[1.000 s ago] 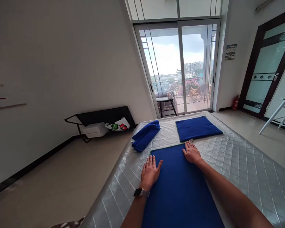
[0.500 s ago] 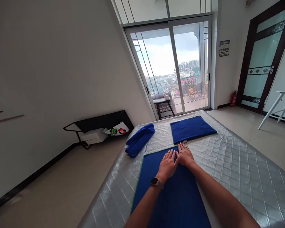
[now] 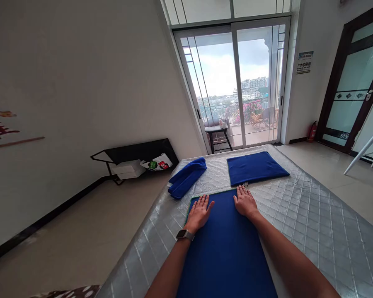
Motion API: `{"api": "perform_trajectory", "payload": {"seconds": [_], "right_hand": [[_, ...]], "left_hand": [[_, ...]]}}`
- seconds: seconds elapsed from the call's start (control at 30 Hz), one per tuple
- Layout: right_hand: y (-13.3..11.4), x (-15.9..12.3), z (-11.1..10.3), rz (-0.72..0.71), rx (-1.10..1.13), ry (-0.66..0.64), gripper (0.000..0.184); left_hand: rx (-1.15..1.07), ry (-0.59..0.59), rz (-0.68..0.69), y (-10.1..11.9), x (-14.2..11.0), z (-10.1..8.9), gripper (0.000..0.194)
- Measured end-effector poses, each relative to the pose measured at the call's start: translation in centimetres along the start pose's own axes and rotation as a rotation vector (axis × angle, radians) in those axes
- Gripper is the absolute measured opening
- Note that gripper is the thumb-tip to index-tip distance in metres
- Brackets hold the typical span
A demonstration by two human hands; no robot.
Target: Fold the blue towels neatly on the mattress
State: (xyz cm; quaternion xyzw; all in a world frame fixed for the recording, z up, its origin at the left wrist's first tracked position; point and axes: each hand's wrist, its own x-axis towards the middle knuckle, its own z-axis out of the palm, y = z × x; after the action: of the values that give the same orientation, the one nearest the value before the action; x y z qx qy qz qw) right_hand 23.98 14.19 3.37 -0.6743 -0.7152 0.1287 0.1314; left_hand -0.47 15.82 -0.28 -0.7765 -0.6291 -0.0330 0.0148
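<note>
A long blue cloth (image 3: pixel 224 248) with a green edge lies spread flat on a silver quilted mattress (image 3: pixel 298 211). My left hand (image 3: pixel 199 214), with a watch on its wrist, rests flat near the cloth's far left corner, fingers stretched out. Over at the far right corner, my right hand (image 3: pixel 245 201) also lies flat with its thumb apart. Just beyond my hands is a folded blue cloth (image 3: pixel 257 168), laid flat, with a small tag at its near edge. A loosely folded blue cloth (image 3: pixel 188 178) sits by the mattress's left edge.
Left of the mattress, a black rack (image 3: pixel 136 155) on the floor holds a white box (image 3: pixel 129 169) and a printed bag (image 3: pixel 158 162). A stool (image 3: pixel 217 134) stands by the sliding glass door (image 3: pixel 236 91). A fire extinguisher (image 3: pixel 311 131) and white-legged furniture (image 3: pixel 365 149) are at right.
My left hand has slid left across the cloth, away from my right hand, to the left edge. My right hand stays near the far right corner. The view has shifted slightly left.
</note>
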Motion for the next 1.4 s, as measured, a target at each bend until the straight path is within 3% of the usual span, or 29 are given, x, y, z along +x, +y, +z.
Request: {"api": "perform_trajectory", "payload": {"seconds": [0.07, 0.17, 0.47, 0.8, 1.03, 1.27, 1.4], "right_hand": [[0.1, 0.0, -0.1, 0.004, -0.01, -0.009, 0.067], [0.2, -0.1, -0.2, 0.009, -0.033, -0.013, 0.067], [0.4, -0.1, -0.8, 0.007, -0.129, -0.028, 0.067], [-0.1, -1.4, -1.5, 0.045, -0.229, 0.015, 0.064], [0.6, -4.1, -0.9, 0.017, -0.181, -0.031, 0.067], [0.2, -5.0, -1.1, 0.03, -0.123, -0.053, 0.068], [-0.1, -5.2, -1.3, 0.029, -0.082, -0.054, 0.068]], "left_hand": [[-0.002, -0.001, -0.051, -2.3, -0.3, 0.2, 0.068], [-0.031, 0.055, -0.086, -3.6, -0.5, 0.6, 0.071], [-0.117, 0.102, -0.085, -1.8, -0.4, -0.2, 0.071], [-0.131, 0.126, -0.053, -1.8, -0.5, -0.1, 0.065], [-0.125, 0.131, -0.077, -1.9, -0.1, 0.1, 0.07], [-0.068, 0.055, -0.081, -2.2, -0.3, -0.3, 0.073], [-0.035, 0.12, -0.087, -2.3, -0.4, -0.9, 0.071]]}}
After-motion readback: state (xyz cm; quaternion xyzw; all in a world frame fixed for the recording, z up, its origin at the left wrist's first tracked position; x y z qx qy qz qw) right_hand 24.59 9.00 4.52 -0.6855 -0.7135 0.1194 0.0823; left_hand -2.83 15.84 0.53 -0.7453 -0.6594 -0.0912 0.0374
